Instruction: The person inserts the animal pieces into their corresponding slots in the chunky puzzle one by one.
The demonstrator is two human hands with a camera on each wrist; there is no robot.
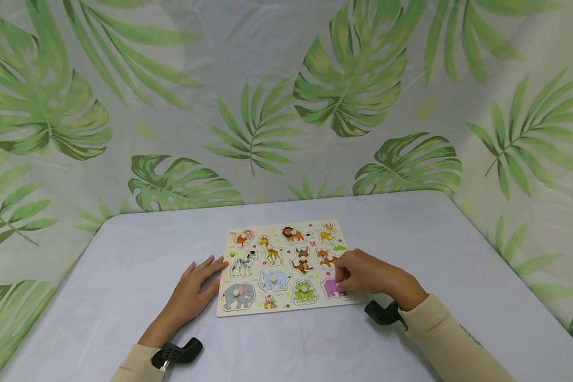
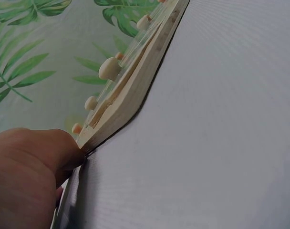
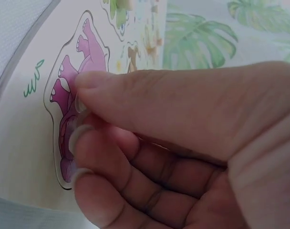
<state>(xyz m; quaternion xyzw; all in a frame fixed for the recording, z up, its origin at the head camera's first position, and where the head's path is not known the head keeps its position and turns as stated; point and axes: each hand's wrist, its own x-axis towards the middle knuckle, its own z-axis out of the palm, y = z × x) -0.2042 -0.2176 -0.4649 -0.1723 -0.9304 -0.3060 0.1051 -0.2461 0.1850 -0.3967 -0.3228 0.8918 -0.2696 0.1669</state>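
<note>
A wooden peg puzzle board (image 1: pixel 284 273) with animal pieces lies on the white table. At its lower right corner my right hand (image 1: pixel 365 273) pinches the knob of the purple hippo piece (image 3: pixel 90 55) between thumb and fingers; the knob itself is hidden by them. That piece sits within its outline on the board in the right wrist view. My left hand (image 1: pixel 196 289) lies at the board's left edge, fingers extended and fingertips at the rim beside the zebra piece (image 1: pixel 243 264). In the left wrist view, the hand (image 2: pixel 35 167) is against the board's wooden side (image 2: pixel 130 102).
Near the hippo are the green frog piece (image 1: pixel 304 293) and the tiger piece (image 1: pixel 326 259). A grey elephant piece (image 1: pixel 239 297) fills the lower left corner. The white table (image 1: pixel 138 254) meets a leaf-patterned cloth (image 1: pixel 253 116) behind. Each wrist wears a black camera mount (image 1: pixel 176 353).
</note>
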